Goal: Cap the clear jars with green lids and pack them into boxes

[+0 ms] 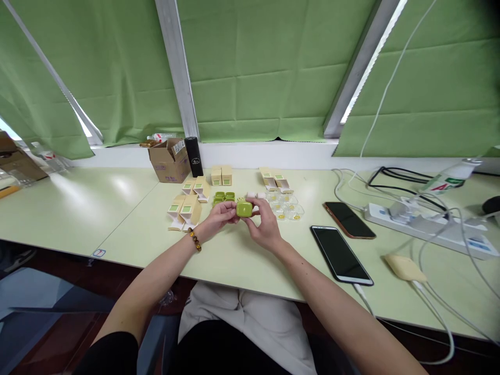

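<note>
Both my hands hold a small glossy green case (244,209), rounded like an earbud case, above the table. My left hand (222,216) pinches its left side with the fingertips. My right hand (264,225) grips its right side and top edge. Just behind my left hand sit several small green cases (224,196) in a cluster. White pieces (255,195), partly hidden by my right fingers, lie behind that hand. To its right are clear plastic trays (284,204) with yellow spots in them.
Pale yellow boxes, some opened (185,210), some closed (221,175), stand left and behind; more opened boxes (275,179) lie at the back. A cardboard box (169,160) and black cylinder (194,157) stand by the wall. Two phones (341,255), a power strip (429,229) and cables occupy the right.
</note>
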